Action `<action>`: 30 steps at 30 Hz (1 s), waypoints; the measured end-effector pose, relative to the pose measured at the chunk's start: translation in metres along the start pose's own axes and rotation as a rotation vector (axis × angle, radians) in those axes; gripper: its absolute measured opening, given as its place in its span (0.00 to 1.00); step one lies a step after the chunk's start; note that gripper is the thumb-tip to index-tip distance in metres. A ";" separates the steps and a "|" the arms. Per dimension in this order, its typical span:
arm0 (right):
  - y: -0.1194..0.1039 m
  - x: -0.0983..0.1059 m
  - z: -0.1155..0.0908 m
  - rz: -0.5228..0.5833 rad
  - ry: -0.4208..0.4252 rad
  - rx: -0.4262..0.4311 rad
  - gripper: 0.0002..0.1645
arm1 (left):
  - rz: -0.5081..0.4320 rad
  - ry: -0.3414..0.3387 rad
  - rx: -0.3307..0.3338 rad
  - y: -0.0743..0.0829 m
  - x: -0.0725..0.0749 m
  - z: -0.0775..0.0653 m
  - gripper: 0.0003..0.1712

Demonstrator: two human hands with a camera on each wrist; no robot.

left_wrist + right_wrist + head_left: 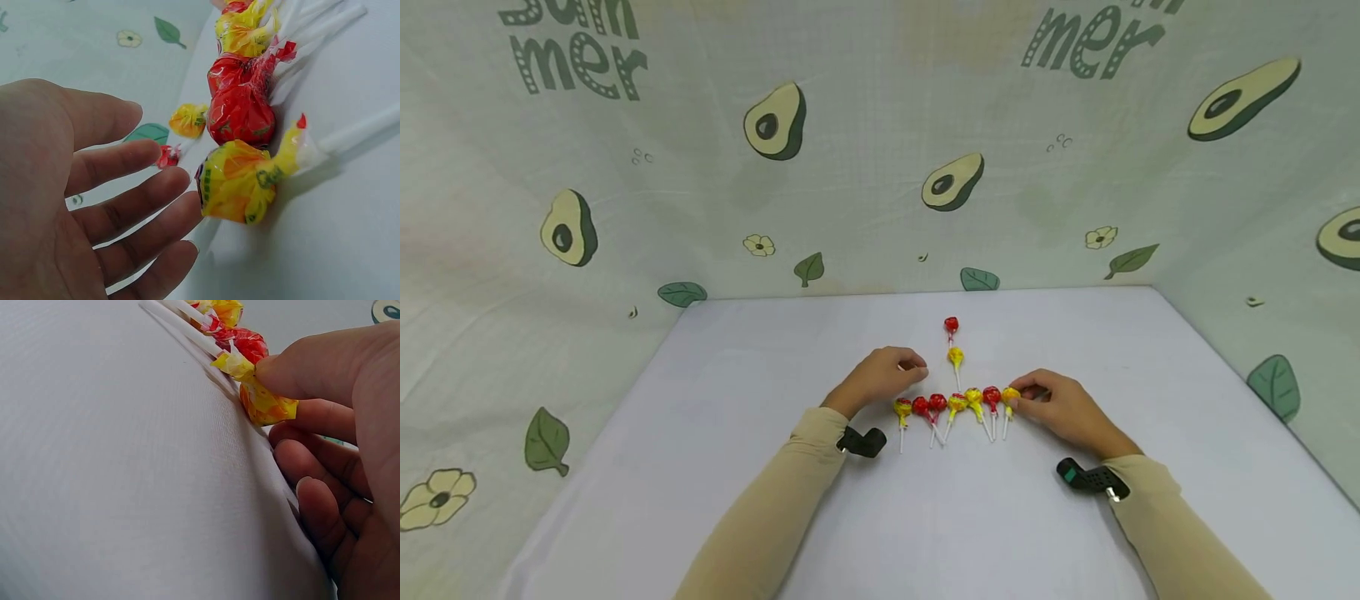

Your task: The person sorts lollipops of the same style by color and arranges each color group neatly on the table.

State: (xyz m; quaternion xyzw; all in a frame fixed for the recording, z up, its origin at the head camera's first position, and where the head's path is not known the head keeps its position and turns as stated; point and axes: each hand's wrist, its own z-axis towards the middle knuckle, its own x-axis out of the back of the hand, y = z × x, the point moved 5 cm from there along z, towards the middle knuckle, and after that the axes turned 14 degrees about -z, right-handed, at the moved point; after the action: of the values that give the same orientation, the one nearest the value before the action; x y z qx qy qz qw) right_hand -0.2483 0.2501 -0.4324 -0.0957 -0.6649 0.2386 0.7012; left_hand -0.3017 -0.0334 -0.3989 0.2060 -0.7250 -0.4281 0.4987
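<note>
Several red and yellow wrapped lollipops lie in a row on the white table, heads at the far side and sticks toward the person. At the row's right end, my right hand (1063,408) pinches the head of a yellow lollipop (265,403) between thumb and forefinger, the other fingers curled beside it. A red lollipop (992,395) lies right next to it. My left hand (883,375), its fingers loosely spread and holding nothing, hovers by the row's left end. Its fingertips are right at the head of the leftmost yellow lollipop (234,181). Two red lollipops (240,115) follow beside that one.
Beyond the row, a yellow lollipop (956,357) and a red lollipop (951,324) lie one behind the other, in line away from the person. A pale cloth (865,167) printed with avocados and leaves hangs behind the white table (760,350) and along its sides.
</note>
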 end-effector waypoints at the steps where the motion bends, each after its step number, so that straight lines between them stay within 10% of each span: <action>1: 0.000 0.000 0.000 0.002 0.000 0.003 0.18 | -0.004 0.003 -0.006 -0.002 0.001 -0.003 0.16; 30: 0.001 0.001 0.000 0.001 0.006 0.019 0.17 | -0.110 -0.067 -0.096 -0.032 0.008 -0.040 0.16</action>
State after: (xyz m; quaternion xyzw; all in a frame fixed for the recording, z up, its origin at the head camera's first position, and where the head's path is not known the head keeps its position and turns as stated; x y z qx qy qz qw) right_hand -0.2489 0.2512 -0.4323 -0.0902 -0.6606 0.2452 0.7038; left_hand -0.2731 -0.0735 -0.4160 0.2068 -0.7076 -0.4959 0.4590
